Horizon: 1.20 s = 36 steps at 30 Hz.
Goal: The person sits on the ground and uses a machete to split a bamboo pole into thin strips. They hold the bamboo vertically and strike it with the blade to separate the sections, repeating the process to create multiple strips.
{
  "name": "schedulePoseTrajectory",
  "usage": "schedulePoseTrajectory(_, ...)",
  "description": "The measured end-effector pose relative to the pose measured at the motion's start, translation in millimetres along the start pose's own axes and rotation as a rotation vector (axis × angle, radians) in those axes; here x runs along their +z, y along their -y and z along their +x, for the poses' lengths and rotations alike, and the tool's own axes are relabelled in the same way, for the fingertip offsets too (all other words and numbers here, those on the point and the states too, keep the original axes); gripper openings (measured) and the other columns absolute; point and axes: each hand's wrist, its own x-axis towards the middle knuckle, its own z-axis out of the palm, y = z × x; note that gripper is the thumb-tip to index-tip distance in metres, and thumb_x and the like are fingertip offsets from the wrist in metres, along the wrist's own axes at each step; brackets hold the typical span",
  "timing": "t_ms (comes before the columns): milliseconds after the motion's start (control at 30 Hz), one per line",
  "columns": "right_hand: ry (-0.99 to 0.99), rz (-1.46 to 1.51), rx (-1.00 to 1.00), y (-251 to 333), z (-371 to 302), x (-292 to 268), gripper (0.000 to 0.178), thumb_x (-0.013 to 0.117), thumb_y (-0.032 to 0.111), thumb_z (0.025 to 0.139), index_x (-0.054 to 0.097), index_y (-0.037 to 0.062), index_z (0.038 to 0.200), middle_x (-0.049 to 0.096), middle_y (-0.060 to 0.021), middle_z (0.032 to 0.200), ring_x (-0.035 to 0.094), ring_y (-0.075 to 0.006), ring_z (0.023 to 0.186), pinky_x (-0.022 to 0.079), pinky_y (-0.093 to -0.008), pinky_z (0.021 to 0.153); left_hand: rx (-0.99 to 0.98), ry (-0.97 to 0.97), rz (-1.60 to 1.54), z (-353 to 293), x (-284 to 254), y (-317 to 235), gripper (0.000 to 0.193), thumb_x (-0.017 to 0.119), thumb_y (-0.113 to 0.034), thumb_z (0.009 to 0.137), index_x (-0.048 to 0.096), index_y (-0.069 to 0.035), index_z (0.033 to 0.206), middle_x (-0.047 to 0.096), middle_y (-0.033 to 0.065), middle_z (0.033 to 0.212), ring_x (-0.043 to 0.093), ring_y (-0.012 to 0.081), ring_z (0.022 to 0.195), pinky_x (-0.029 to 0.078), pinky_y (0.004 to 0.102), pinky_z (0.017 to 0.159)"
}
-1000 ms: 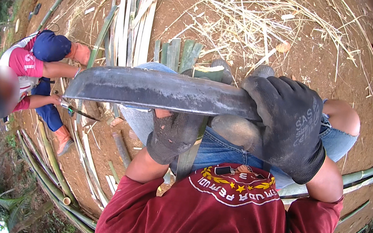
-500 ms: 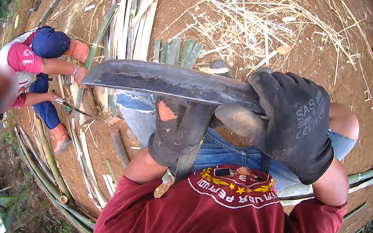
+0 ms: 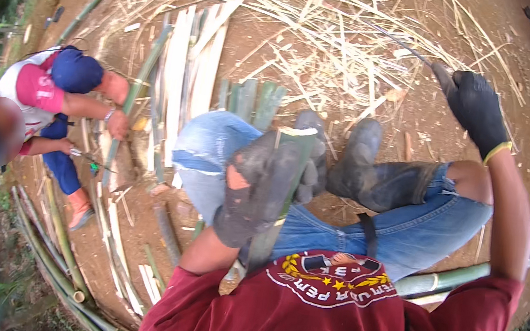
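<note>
My left hand [image 3: 255,184], in a worn dark glove with a torn patch, is closed round a green bamboo strip [image 3: 264,243]. The strip rests along my thigh and runs back toward my body, its top end standing by my fingers. Out to the right and farther forward, my right hand [image 3: 479,111] in a black glove grips the handle of a machete [image 3: 442,76]. The blade points away to the upper left and shows only as a thin dark line, nearly edge-on. It is well apart from the bamboo strip.
Pale shavings [image 3: 355,56] litter the ground ahead. Split bamboo strips [image 3: 188,60] and short green pieces [image 3: 250,99] lie ahead to the left. At the left another person [image 3: 50,101] squats with a blade. Bamboo poles [image 3: 66,232] lie at lower left, another pole [image 3: 445,279] at right.
My right hand has swung the machete from across the bamboo strip's top out to the right and forward. My left hand still holds the strip, slightly shifted.
</note>
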Motion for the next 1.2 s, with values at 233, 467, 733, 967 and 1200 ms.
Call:
schedulePoseTrajectory(233, 0.168, 1.364, 0.56, 90.9, 2.9, -101.7, 0.047, 0.052, 0.045, 0.101, 0.067, 0.0021, 0.089, 0.048, 0.0009, 0.056, 0.044, -0.008, 0.048, 0.037, -0.0256, 0.046, -0.105, -0.012, 0.028, 3.6, 4.6, -8.0, 0.045, 0.056, -0.036, 0.101, 0.062, 0.006, 0.116, 0.064, 0.0062, 0.08, 0.06, 0.0093, 0.066, 0.051, 0.0245, 0.059)
schedulePoseTrajectory(467, -0.067, 1.275, 0.073, 140.9, -8.9, -112.9, 0.047, 0.072, 0.044, 0.085, 0.063, -0.0006, 0.098, 0.063, -0.01, 0.076, 0.06, -0.0177, 0.06, 0.047, -0.0299, 0.054, -0.078, -0.047, 0.042, 6.1, 10.8, -8.5, 0.04, 0.052, -0.034, 0.102, 0.062, 0.003, 0.115, 0.064, 0.0061, 0.079, 0.061, 0.0113, 0.065, 0.051, 0.0263, 0.056)
schedulePoseTrajectory(733, -0.095, 0.906, -0.076, 162.5, -7.9, -132.2, 0.063, 0.083, 0.051, 0.065, 0.065, 0.001, 0.099, 0.067, -0.0132, 0.082, 0.066, -0.032, 0.066, 0.051, -0.0389, 0.061, 0.226, -0.054, -0.201, -5.4, -33.3, 65.4, 0.031, 0.055, -0.022, 0.099, 0.06, 0.001, 0.12, 0.065, 0.0087, 0.093, 0.063, 0.0154, 0.08, 0.052, 0.031, 0.069)
schedulePoseTrajectory(967, -0.073, 0.906, -0.031, 163.6, -6.6, -135.7, 0.063, 0.081, 0.053, 0.067, 0.066, 0.0006, 0.098, 0.066, -0.013, 0.079, 0.066, -0.0309, 0.065, 0.051, -0.0391, 0.06, 0.258, -0.069, -0.19, -3.9, -30.1, 68.6, 0.028, 0.057, -0.011, 0.097, 0.057, 0.0, 0.123, 0.065, 0.0105, 0.103, 0.063, 0.0176, 0.091, 0.052, 0.0337, 0.079)
schedulePoseTrajectory(1200, -0.098, 0.913, -0.023, 163.1, -6.5, -133.1, 0.059, 0.081, 0.05, 0.068, 0.065, 0.0016, 0.098, 0.063, -0.012, 0.075, 0.064, -0.0303, 0.064, 0.049, -0.0383, 0.056, 0.279, -0.068, -0.169, -0.1, -28.1, 73.6, 0.033, 0.06, 0.0, 0.094, 0.055, -0.001, 0.127, 0.065, 0.0123, 0.114, 0.064, 0.0199, 0.102, 0.052, 0.0363, 0.089)
